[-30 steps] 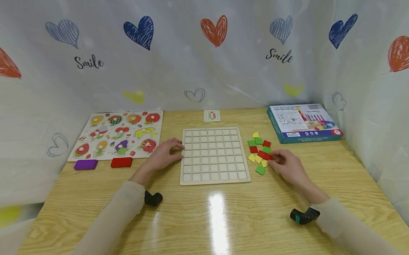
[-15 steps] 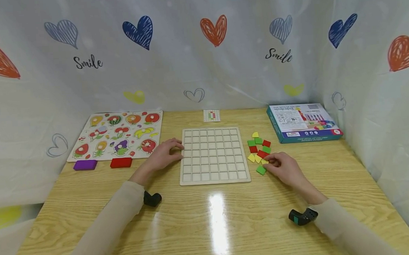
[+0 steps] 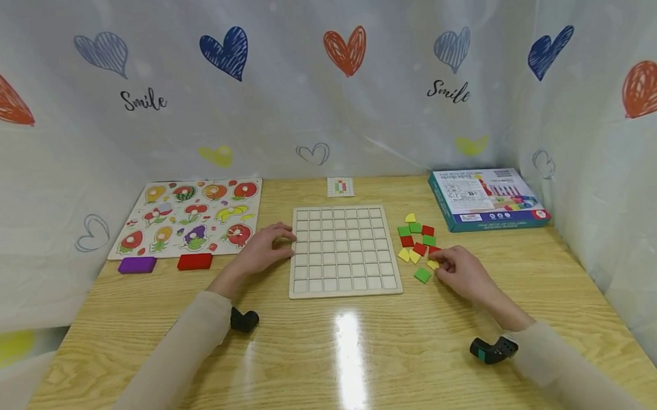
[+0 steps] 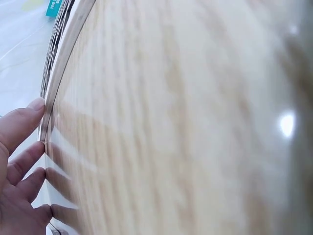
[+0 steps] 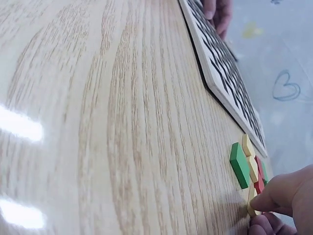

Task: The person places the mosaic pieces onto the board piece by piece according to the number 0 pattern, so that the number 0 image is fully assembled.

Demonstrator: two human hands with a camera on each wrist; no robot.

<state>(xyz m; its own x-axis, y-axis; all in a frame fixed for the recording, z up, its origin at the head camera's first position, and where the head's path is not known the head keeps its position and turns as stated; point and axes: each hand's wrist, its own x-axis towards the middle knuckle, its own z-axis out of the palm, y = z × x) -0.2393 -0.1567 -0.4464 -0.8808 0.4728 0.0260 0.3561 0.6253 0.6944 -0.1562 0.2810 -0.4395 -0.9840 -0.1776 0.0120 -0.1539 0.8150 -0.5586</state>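
My right hand [image 3: 463,272] has its grip pinched on a yellow tile [image 3: 432,264], thumb and forefinger closed on its edge at the near side of the loose tiles, while my left hand [image 3: 264,247] lies released, fingers straight against the left rim of the grid board [image 3: 344,250]. On the desk [image 3: 335,351] the board sits in the middle with every cell I can see unfilled, and the pile of red, green and yellow tiles [image 3: 417,241] lies just beside its right edge, a green tile [image 3: 422,275] nearest me. I judge this as the picking step: the yellow tile is grasped but not yet clear of the desk, as the right wrist view shows it [image 5: 252,203] low against the wood. The next move calls for lifting it free without nudging its neighbours, then seating it flat in a cell. Against half a second ago, my right hand has slid nearer me and the red tile it covered now shows; the left has not moved
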